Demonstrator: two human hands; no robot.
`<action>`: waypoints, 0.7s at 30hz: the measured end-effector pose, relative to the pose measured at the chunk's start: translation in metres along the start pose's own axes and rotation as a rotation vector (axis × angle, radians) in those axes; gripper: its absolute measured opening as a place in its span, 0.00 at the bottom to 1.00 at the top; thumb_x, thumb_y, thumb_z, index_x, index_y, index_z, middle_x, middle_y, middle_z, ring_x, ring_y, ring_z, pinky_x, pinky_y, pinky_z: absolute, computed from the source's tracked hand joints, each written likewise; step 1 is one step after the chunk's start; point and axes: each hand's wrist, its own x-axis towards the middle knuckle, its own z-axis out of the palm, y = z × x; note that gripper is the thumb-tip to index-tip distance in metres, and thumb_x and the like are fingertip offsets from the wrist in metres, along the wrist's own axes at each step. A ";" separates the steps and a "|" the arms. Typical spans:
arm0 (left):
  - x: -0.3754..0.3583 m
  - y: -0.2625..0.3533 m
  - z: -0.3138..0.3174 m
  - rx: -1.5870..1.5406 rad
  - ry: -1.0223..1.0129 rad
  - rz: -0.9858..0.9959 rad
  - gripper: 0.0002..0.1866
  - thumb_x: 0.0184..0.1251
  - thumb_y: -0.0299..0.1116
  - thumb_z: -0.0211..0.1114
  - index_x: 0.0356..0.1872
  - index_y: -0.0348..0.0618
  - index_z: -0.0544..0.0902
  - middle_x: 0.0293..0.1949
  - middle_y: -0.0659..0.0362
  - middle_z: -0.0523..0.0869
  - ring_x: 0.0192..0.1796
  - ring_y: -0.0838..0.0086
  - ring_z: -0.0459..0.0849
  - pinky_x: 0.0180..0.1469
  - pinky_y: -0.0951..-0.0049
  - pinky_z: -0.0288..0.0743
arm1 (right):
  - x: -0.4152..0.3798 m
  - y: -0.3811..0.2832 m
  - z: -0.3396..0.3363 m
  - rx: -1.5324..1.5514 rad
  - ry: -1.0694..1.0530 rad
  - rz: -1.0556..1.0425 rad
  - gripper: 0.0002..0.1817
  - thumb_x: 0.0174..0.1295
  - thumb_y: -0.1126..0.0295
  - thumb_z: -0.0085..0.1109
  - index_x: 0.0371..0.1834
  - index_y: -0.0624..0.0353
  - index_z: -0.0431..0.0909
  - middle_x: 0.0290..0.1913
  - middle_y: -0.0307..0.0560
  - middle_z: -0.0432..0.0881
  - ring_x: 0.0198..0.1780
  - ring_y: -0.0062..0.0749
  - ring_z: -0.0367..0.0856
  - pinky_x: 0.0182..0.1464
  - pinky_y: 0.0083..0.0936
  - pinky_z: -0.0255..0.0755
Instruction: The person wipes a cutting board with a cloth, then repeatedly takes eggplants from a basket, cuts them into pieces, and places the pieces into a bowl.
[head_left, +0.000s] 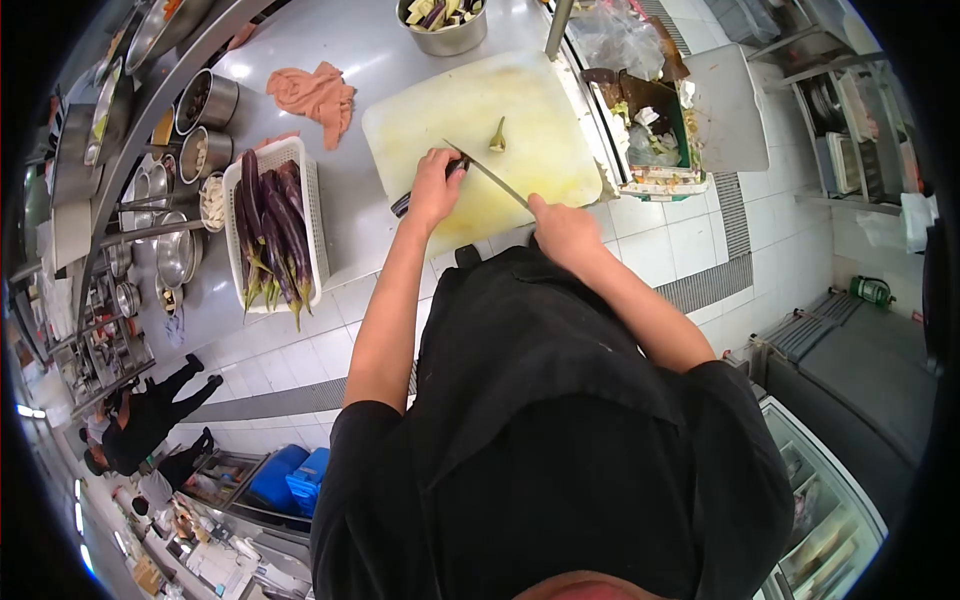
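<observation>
Fingers on the left hand (436, 188) are bent down over a dark eggplant (402, 206), closed pretty snug around it, with one end poking out past the wrist and the other showing by the fingertips. Right hand (567, 235) has its fingers wrapped tight around the handle of a knife (492, 180), so no gap there. The blade slants across right next to the eggplant's far end; can't tell from up here if the edge is actually touching it.

All that's on the near left part of a yellowish board (430, 110). A cut-off stem (498, 137) sits on it too, just past the blade. Beyond the board there's a metal bowl (450, 42) of cut eggplant chunks, and a crumpled pink cloth (315, 98) on the desk (345, 40) off to the left.

Left of the board is a white basket (318, 230) loaded with whole eggplants (270, 220), stems toward the person, a few over the rim. Metal pots (207, 155) stand beyond that, and there's a scrap bin (688, 140) to the board's right.
</observation>
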 end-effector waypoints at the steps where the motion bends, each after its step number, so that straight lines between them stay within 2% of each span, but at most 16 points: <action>1: -0.003 0.000 -0.001 0.005 -0.011 -0.003 0.15 0.67 0.24 0.70 0.53 0.38 0.81 0.51 0.49 0.84 0.57 0.50 0.81 0.62 0.57 0.76 | 0.007 0.000 0.010 0.077 0.035 -0.008 0.13 0.67 0.74 0.53 0.54 0.59 0.74 0.32 0.60 0.88 0.37 0.59 0.90 0.41 0.51 0.83; 4: 0.002 0.007 -0.005 -0.025 -0.048 -0.007 0.16 0.66 0.25 0.72 0.53 0.38 0.81 0.49 0.50 0.85 0.55 0.52 0.83 0.60 0.58 0.77 | 0.042 0.006 0.017 0.130 -0.045 0.050 0.12 0.68 0.72 0.53 0.53 0.58 0.74 0.36 0.64 0.89 0.39 0.61 0.89 0.44 0.53 0.82; 5: 0.000 0.011 -0.007 -0.027 -0.118 0.066 0.16 0.65 0.25 0.73 0.52 0.38 0.81 0.49 0.51 0.85 0.56 0.53 0.83 0.61 0.59 0.77 | 0.047 0.014 0.014 0.138 -0.041 0.052 0.12 0.68 0.72 0.53 0.53 0.58 0.74 0.36 0.64 0.89 0.39 0.61 0.89 0.44 0.53 0.82; 6: -0.004 0.012 -0.007 -0.032 -0.194 0.135 0.16 0.65 0.24 0.73 0.52 0.39 0.81 0.49 0.51 0.85 0.56 0.54 0.82 0.61 0.59 0.77 | 0.045 0.028 0.011 0.198 0.015 0.114 0.12 0.68 0.70 0.54 0.53 0.58 0.75 0.38 0.66 0.89 0.40 0.62 0.89 0.45 0.54 0.82; 7: -0.004 0.008 -0.005 -0.016 -0.279 0.145 0.18 0.66 0.29 0.74 0.55 0.40 0.82 0.52 0.51 0.86 0.59 0.52 0.81 0.66 0.57 0.73 | 0.040 0.043 0.010 0.256 0.071 0.180 0.13 0.67 0.68 0.54 0.53 0.58 0.75 0.40 0.68 0.89 0.41 0.63 0.89 0.45 0.55 0.82; 8: -0.002 0.014 -0.006 -0.015 -0.292 0.146 0.18 0.66 0.29 0.74 0.55 0.40 0.82 0.52 0.51 0.86 0.59 0.52 0.81 0.66 0.57 0.73 | 0.035 0.067 0.012 0.265 0.069 0.190 0.13 0.67 0.68 0.54 0.53 0.58 0.75 0.40 0.68 0.89 0.41 0.63 0.89 0.45 0.55 0.82; 10: -0.002 0.031 -0.012 0.229 -0.071 0.247 0.23 0.69 0.38 0.73 0.61 0.41 0.80 0.61 0.50 0.84 0.66 0.49 0.78 0.77 0.47 0.63 | 0.020 0.102 0.013 0.332 0.176 0.172 0.21 0.66 0.65 0.60 0.60 0.61 0.75 0.36 0.66 0.89 0.34 0.55 0.90 0.39 0.49 0.82; 11: 0.001 0.029 -0.006 0.229 -0.084 0.245 0.23 0.69 0.38 0.73 0.61 0.41 0.80 0.61 0.50 0.84 0.66 0.49 0.78 0.77 0.47 0.63 | 0.015 0.106 0.014 0.340 0.170 0.180 0.21 0.66 0.65 0.60 0.60 0.61 0.75 0.36 0.66 0.89 0.34 0.55 0.90 0.39 0.49 0.82; 13: 0.018 0.014 0.011 0.471 0.073 0.067 0.30 0.80 0.47 0.56 0.76 0.46 0.68 0.76 0.44 0.66 0.80 0.45 0.57 0.81 0.34 0.42 | 0.000 0.092 -0.013 0.874 -0.164 0.322 0.28 0.67 0.62 0.65 0.67 0.64 0.74 0.31 0.56 0.87 0.24 0.40 0.85 0.30 0.38 0.79; 14: 0.024 0.008 0.019 0.591 0.157 -0.019 0.33 0.85 0.51 0.48 0.84 0.48 0.62 0.84 0.41 0.56 0.87 0.43 0.46 0.82 0.28 0.32 | -0.001 0.085 -0.007 0.881 -0.166 0.328 0.28 0.67 0.62 0.65 0.67 0.64 0.74 0.31 0.56 0.87 0.24 0.40 0.85 0.30 0.38 0.79; 15: 0.027 0.006 0.022 0.592 0.148 -0.018 0.33 0.85 0.51 0.48 0.84 0.48 0.62 0.84 0.41 0.56 0.87 0.43 0.46 0.82 0.28 0.32 | 0.000 0.077 0.000 0.945 -0.237 0.270 0.29 0.68 0.62 0.66 0.68 0.66 0.73 0.30 0.52 0.85 0.22 0.34 0.82 0.28 0.34 0.77; 16: 0.029 0.005 0.025 0.603 0.097 -0.053 0.33 0.87 0.51 0.43 0.85 0.49 0.58 0.85 0.41 0.51 0.88 0.43 0.41 0.83 0.28 0.30 | 0.000 0.067 0.002 1.008 -0.310 0.211 0.30 0.69 0.62 0.67 0.69 0.67 0.72 0.29 0.48 0.84 0.19 0.28 0.78 0.25 0.30 0.75; 17: 0.030 0.003 0.028 0.616 0.049 -0.089 0.34 0.88 0.51 0.37 0.87 0.50 0.53 0.87 0.41 0.46 0.88 0.42 0.36 0.83 0.29 0.29 | -0.001 0.060 0.003 1.001 -0.344 0.198 0.28 0.70 0.62 0.65 0.68 0.67 0.73 0.28 0.49 0.84 0.18 0.29 0.77 0.25 0.31 0.74; 21: 0.032 0.002 0.028 0.591 0.059 -0.100 0.33 0.88 0.49 0.37 0.87 0.52 0.54 0.87 0.42 0.46 0.88 0.43 0.38 0.83 0.28 0.29 | 0.001 0.049 0.018 1.042 -0.353 0.132 0.27 0.71 0.63 0.64 0.67 0.66 0.73 0.27 0.48 0.82 0.17 0.29 0.75 0.24 0.31 0.72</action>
